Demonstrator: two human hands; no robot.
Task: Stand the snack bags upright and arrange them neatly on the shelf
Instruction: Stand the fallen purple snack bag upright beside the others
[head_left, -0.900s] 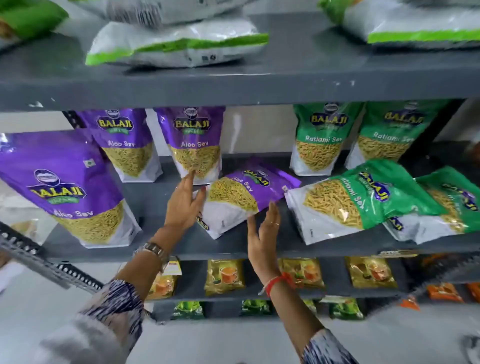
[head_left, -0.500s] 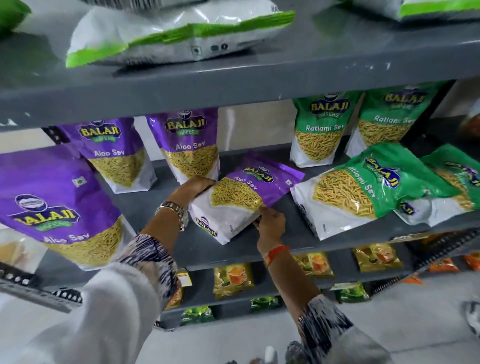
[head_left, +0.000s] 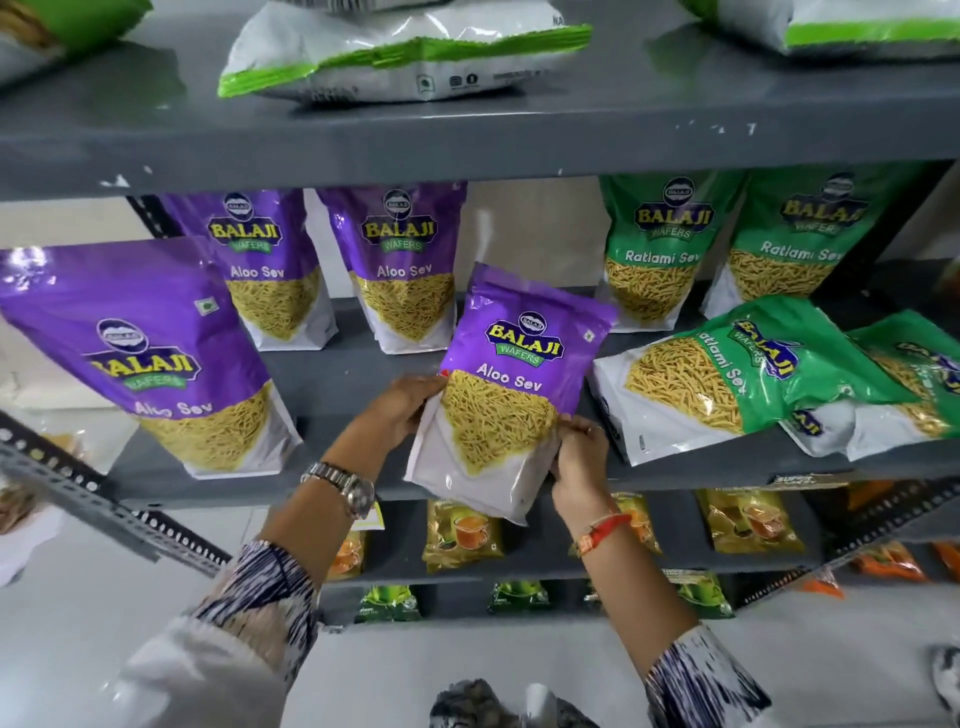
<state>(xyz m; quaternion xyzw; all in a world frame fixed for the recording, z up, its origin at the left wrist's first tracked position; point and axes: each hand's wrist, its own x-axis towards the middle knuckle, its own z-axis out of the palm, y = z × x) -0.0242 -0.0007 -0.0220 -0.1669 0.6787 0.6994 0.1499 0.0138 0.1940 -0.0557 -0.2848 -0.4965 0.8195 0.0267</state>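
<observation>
The left hand (head_left: 400, 410) and the right hand (head_left: 579, 457) were both clamped on the purple Aloo Sev bag (head_left: 511, 384), tilted above the shelf (head_left: 353, 374) edge.

On my left wrist I wear a silver metal watch (head_left: 347, 486) with a link band. My left sleeve (head_left: 254, 597), toward seven o'clock, is patterned in dark blue and white streaks, with pale grey-white cloth further up the arm. Around my right wrist is a red-orange thread band (head_left: 602, 532). The right sleeve (head_left: 701, 680), toward five o'clock, carries the same blue and white pattern.
</observation>
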